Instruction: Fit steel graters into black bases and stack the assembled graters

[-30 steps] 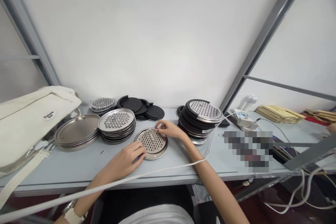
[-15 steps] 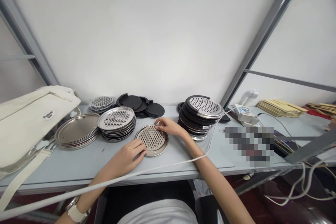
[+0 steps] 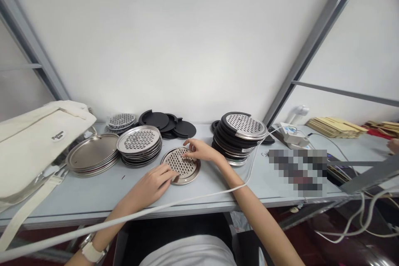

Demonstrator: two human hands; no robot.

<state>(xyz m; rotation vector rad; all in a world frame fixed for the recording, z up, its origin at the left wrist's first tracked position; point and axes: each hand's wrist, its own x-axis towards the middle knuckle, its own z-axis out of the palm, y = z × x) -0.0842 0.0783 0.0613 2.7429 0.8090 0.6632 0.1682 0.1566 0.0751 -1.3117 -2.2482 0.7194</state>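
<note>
A round perforated metal disc (image 3: 182, 165) sits inside a shallow metal tray on the grey table (image 3: 93, 195). My left hand (image 3: 154, 185) rests at the tray's near left rim, fingertips touching it. My right hand (image 3: 199, 151) lies over the disc's far right part, fingers pressing on the perforated surface. To the left stands a stack of perforated trays (image 3: 139, 146), and further left a stack of plain metal trays (image 3: 92, 158).
A stack of black-rimmed assembled discs (image 3: 238, 135) stands right of my hands. Black round pads (image 3: 166, 124) and small perforated discs (image 3: 121, 120) lie at the back. A cream bag (image 3: 34, 141) is at left; a white cable (image 3: 193, 201) crosses the front edge.
My right hand slid from the disc's far rim a little inward onto its surface. My left hand shifted slightly right along the near rim. The view drifted a little.
</note>
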